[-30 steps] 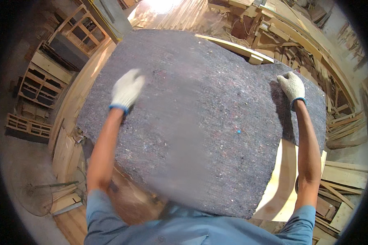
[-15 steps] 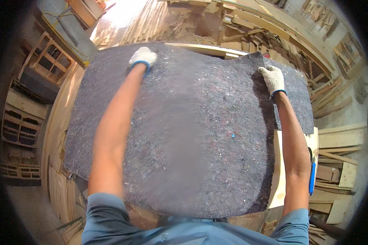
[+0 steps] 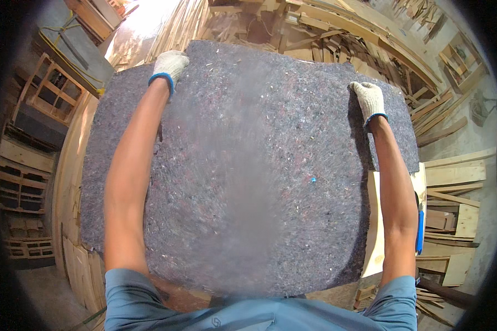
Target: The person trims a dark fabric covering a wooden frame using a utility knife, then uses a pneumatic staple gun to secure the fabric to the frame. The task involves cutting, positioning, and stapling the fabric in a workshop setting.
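A large grey, speckled felt sheet point(image 3: 248, 149) spreads across the middle in front of me. At its far left corner, my left hand point(image 3: 170, 65), in a white knit glove with a blue cuff, is closed on the edge. My right hand point(image 3: 368, 98), gloved alike, pinches the sheet's right edge near the far end. More of the same felt point(image 3: 396, 132) lies beneath, showing past both the right and left edges. Under that, a pale wooden board point(image 3: 374, 220) shows beside my right forearm. The fingertips of both hands are partly hidden by the gloves.
Long wood strips and offcuts point(image 3: 364, 47) are heaped beyond the far edge. Boards point(image 3: 455, 176) are stacked at right, near a blue object point(image 3: 421, 231) by my right elbow. Wooden frames point(image 3: 52, 91) stand at left, next to a grey surface with a yellow cord point(image 3: 66, 49).
My left hand has moved left and slightly farther away, drawing the felt's far left corner with it. The sheet's far edge has straightened and now covers the pale wood strip. My right hand has barely moved.
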A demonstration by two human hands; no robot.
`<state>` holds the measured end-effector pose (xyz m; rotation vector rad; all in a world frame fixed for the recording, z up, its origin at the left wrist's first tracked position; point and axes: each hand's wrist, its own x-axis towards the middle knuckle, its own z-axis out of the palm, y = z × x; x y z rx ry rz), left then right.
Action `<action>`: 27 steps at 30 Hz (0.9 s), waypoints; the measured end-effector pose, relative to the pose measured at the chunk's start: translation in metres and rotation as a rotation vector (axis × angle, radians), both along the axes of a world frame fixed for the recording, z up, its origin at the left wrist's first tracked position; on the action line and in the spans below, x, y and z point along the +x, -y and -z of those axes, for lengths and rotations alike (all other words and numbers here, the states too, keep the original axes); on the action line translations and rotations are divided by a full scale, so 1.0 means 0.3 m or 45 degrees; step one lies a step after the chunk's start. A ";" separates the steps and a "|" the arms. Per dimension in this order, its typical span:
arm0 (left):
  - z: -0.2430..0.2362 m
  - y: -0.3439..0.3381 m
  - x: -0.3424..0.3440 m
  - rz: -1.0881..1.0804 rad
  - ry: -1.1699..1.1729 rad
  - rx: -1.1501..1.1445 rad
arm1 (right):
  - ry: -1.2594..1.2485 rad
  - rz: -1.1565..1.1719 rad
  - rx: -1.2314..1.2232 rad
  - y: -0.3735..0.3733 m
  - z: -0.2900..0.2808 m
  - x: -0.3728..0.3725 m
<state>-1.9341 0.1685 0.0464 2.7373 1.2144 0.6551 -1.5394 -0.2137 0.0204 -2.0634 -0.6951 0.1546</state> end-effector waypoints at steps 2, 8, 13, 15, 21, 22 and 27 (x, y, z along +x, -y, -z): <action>0.027 -0.007 0.036 -0.072 -0.089 -0.011 | 0.121 0.022 -0.096 0.013 0.006 0.011; 0.095 -0.058 0.083 -0.425 -0.159 -0.214 | 0.325 -0.035 -0.221 -0.005 -0.017 -0.015; 0.120 -0.063 0.053 -0.467 0.001 -0.128 | 0.339 -0.041 -0.316 -0.019 -0.040 -0.025; 0.106 -0.050 0.064 -0.478 -0.078 -0.217 | 0.370 -0.026 -0.360 -0.017 -0.023 -0.011; 0.086 -0.007 0.076 -0.540 -0.058 -0.287 | 0.332 -0.025 -0.360 -0.021 -0.010 0.015; 0.087 -0.007 0.075 -0.545 -0.045 -0.288 | 0.346 -0.023 -0.386 -0.020 -0.011 0.011; 0.058 0.031 0.078 -0.568 -0.098 -0.287 | 0.432 -0.023 -0.504 -0.032 -0.058 -0.048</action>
